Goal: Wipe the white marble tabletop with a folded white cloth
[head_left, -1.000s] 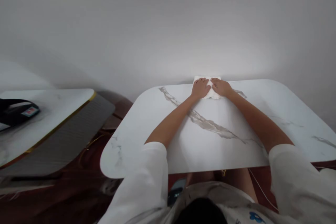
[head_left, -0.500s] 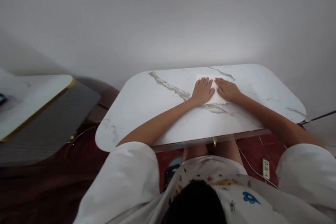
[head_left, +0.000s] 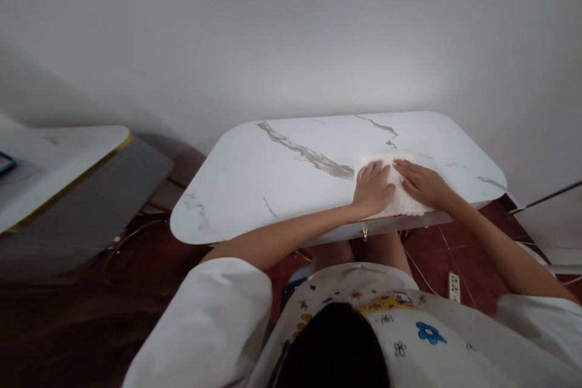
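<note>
Now found the white scalloped-edge cloth at the front edge of the marble-patterned tabletop, just right of the gold knob, having been at the edge by the wall a second ago. Noted the left hand palm-down on the cloth with fingers slightly spread and thumb apart, and the right hand beside it, fingers close together and angled inward, pinching nothing visible. Judged indicative of a two-handed pull stroke toward the body, with the wall-side strip left uncovered.
</note>
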Motion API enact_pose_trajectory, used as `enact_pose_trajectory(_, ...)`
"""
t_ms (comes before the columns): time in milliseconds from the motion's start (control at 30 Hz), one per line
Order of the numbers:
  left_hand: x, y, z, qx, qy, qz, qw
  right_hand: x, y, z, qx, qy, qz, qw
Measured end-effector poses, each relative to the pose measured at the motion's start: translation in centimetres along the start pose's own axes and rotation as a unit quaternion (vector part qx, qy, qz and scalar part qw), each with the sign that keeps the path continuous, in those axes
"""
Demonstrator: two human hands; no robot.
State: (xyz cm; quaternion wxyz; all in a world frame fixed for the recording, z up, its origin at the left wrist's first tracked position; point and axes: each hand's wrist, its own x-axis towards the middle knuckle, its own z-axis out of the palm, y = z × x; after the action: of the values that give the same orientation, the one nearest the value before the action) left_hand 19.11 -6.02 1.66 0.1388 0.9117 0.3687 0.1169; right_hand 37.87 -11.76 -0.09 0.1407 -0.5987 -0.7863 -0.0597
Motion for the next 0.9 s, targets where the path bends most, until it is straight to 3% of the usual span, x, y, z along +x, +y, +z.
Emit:
enact_pose_trajectory(133,4.0,0.9,0.9,-0.003,0.043,0.007,0.999,1.7,4.1,0.1,-0.007,-0.007,0.011,1.0)
enact_pose_trajectory(267,8.6,0.2,1.6,0.003,0.083,-0.006,0.996,5.4,7.7,0.8,-0.017,-0.016,0.02,1.0)
enact_pose_trajectory(467,15.5,-4.4,1.8,-0.003,0.107,-0.043,0.993,13.2,10.9,3.2,-0.016,-0.019,0.031,0.999)
enact_pose_trajectory(633,19.8,-8.1,1.2,0.016,0.11,-0.04,0.993,18.7,12.9,5.1,-0.014,-0.006,0.028,0.999)
enact_pose_trajectory(767,22.5,-8.7,1.2,0.067,0.129,-0.012,0.989,20.6,14.8,5.3,-0.019,-0.006,0.044,0.999)
enact_pose_trajectory(900,24.6,-7.1,1.9,0.079,0.13,0.013,0.988,19.8,16.7,4.4,-0.029,-0.004,0.076,0.997)
